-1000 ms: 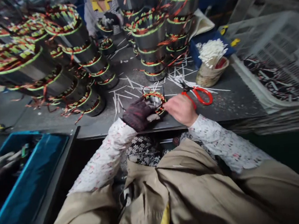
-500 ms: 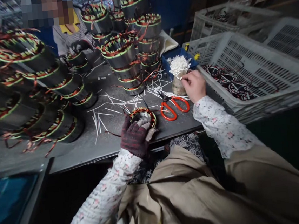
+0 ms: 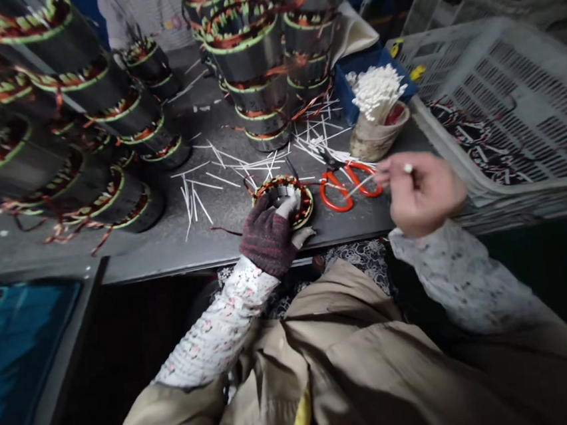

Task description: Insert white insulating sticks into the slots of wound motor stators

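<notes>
My left hand (image 3: 268, 237), in a dark striped glove with pale fingertips, grips the near left side of a motor stator (image 3: 307, 203) at the table's front edge. Fingers reach over its rim into the bore. Between the closed fingers of my bare right hand (image 3: 424, 189) is a cotton swab (image 3: 407, 168), its white tip out and its thin stick slanting down to the left. That hand is beside the scissors (image 3: 336, 194) with orange handles. A cup (image 3: 369, 139) packed with upright white-tipped swabs (image 3: 377, 90) stands behind it.
Loose white sticks (image 3: 229, 164) lie scattered across the table (image 3: 142, 256). Stacked stators (image 3: 259, 88) rise at the back and left. A blue bin (image 3: 344, 83) is behind the cup; a white crate (image 3: 496, 85) with wires is on the right. Another person (image 3: 144, 19) is across the table.
My right hand has left the cup and come toward me, carrying a cotton swab. My left hand stays on the stator. The view has tilted down.
</notes>
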`<action>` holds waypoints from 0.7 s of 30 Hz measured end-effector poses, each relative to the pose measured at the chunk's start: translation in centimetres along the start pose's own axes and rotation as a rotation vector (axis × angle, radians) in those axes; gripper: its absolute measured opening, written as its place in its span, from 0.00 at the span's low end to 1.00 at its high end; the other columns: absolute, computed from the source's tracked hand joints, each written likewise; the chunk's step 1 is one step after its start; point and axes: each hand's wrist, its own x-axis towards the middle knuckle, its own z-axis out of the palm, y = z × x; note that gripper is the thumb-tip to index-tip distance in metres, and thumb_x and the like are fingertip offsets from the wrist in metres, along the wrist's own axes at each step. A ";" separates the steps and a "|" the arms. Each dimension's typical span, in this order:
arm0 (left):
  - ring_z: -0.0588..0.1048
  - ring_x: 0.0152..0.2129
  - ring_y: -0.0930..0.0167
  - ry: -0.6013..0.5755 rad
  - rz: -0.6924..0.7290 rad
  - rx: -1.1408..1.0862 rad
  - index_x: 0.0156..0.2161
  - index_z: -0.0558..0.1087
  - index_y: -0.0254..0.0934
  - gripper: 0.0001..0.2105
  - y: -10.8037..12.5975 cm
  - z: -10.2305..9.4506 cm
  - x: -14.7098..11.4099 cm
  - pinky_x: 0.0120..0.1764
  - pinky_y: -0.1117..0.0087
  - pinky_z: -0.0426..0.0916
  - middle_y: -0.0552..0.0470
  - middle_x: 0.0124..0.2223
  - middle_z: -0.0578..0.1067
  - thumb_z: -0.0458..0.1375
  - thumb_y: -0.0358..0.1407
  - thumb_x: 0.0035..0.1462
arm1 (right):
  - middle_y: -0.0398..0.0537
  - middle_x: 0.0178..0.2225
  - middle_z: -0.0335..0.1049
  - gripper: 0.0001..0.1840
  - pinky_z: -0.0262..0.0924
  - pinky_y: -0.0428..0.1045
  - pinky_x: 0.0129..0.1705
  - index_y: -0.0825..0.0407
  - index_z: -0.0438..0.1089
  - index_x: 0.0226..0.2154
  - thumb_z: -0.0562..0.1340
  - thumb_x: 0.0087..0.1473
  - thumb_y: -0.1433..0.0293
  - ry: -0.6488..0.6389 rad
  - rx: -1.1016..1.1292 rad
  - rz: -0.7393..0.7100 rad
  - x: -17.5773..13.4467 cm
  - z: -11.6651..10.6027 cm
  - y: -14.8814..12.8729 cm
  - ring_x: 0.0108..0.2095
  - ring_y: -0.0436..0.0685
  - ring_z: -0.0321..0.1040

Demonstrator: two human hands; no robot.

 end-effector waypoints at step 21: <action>0.80 0.50 0.58 -0.051 -0.064 0.037 0.67 0.60 0.31 0.32 0.1 0.6 -0.4 0.66 0.52 0.65 0.38 0.53 0.80 0.61 0.47 0.66 | 0.51 0.45 0.82 0.13 0.79 0.56 0.43 0.43 0.70 0.44 0.59 0.60 0.76 -0.294 0.256 -0.200 -6.1 -2.4 -4.7 0.44 0.61 0.82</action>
